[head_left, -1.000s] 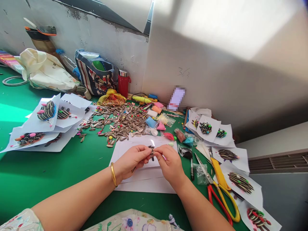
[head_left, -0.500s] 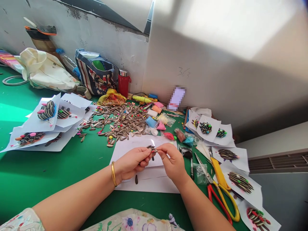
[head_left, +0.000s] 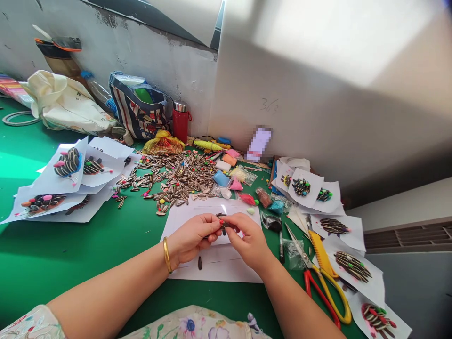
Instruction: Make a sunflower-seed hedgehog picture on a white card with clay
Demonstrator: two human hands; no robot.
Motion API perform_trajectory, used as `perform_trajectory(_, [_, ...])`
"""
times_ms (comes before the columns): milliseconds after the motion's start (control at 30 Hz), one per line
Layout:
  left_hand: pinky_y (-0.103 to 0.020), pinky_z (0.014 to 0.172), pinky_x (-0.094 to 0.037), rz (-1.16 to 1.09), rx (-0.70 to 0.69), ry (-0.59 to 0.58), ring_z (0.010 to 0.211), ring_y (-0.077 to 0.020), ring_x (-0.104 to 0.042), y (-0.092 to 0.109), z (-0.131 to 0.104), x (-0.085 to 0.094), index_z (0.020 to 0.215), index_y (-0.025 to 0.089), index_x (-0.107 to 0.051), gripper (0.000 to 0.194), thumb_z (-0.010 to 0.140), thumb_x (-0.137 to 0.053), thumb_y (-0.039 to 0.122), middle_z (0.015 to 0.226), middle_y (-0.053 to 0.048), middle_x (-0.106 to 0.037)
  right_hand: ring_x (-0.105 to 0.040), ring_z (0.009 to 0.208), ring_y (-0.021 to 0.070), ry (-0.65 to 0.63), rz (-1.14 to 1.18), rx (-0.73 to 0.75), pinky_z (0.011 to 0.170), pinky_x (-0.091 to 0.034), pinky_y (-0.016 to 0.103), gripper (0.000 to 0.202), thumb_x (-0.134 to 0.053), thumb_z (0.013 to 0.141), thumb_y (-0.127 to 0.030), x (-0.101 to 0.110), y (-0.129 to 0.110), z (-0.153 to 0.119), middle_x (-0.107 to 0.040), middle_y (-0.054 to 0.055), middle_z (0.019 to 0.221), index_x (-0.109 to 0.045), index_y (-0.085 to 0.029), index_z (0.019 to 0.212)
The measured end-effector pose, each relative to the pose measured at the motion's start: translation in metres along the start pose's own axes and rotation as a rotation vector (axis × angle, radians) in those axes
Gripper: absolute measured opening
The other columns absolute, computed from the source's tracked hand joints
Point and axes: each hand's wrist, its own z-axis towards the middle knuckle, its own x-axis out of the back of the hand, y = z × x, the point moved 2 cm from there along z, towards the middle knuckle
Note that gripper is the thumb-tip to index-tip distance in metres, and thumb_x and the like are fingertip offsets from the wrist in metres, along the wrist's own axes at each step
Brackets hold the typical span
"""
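Note:
Over white paper (head_left: 231,266), my left hand (head_left: 196,236) pinches a small cluster of striped sunflower seeds (head_left: 221,217) with a bit of red at the fingertips. My right hand (head_left: 247,238) meets it from the right, its thumb and fingers closed at the same cluster; its fingers partly cover the seeds. One dark seed (head_left: 200,262) lies on the paper below my left hand. Just behind the paper spreads a big heap of striped seeds (head_left: 187,174) mixed with small coloured bits.
Coloured clay packets, including a blue one (head_left: 221,178), lie behind my right hand. Scissors (head_left: 326,287) and a yellow cutter (head_left: 322,254) lie right. Seed-decorated papers (head_left: 353,263) line the right edge; more (head_left: 56,188) lie left. A red flask (head_left: 180,125) and bags stand behind.
My right hand has shifted slightly left, closer to my left fingertips. A pale green bit on the paper behind it now shows.

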Motion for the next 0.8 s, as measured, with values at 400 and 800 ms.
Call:
perform_trajectory(400, [-0.010,0.039,-0.014,-0.046,0.008,-0.014,0.050,-0.0027,-0.038,0.003,-0.002,-0.002,0.080,0.013,-0.061,0.036,0.072,-0.083,0.040,0.065,0.003,-0.048,-0.062,0.072,0.0150,0.078,0.117,-0.150,0.064,-0.051,0.027,0.016,-0.060,0.084,-0.018,-0.005,0.009,-0.001,-0.072,0.002,0.083,-0.073,-0.023,0.093])
perform_trajectory(800, [-0.006,0.034,-0.023,-0.335,0.007,-0.011,0.047,-0.0008,-0.044,0.012,0.000,0.004,0.082,0.012,-0.057,0.012,0.089,-0.066,0.018,0.070,0.001,-0.052,-0.060,0.075,0.0145,0.022,0.066,-0.193,0.068,-0.050,0.027,0.021,-0.061,0.088,-0.024,-0.009,0.005,-0.003,-0.072,0.003,0.096,-0.069,-0.023,0.106])
